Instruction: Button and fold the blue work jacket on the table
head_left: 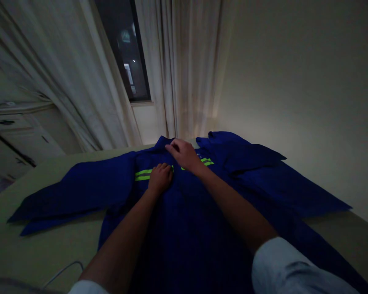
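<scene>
A dark blue work jacket [184, 228] lies spread out with its front facing up, and a yellow-green reflective band [144, 174] crosses its chest. My left hand [160, 177] sits on the chest beside the band, its fingers curled into the fabric. Just above it, my right hand [184, 155] reaches over the jacket near the collar [162, 143], fingers closed on the cloth. One jacket sleeve [73, 196] stretches out to the left, and the other [282, 183] lies folded out to the right. The jacket's lower part runs out of view under my forearms.
The jacket lies on a pale, rounded tabletop [43, 245], with a thin white cable [64, 271] near its near left edge. Beyond it hang pale curtains [180, 69] around a dark window [125, 49]. White cabinets [18, 143] stand at the left and a plain wall [294, 81] at the right.
</scene>
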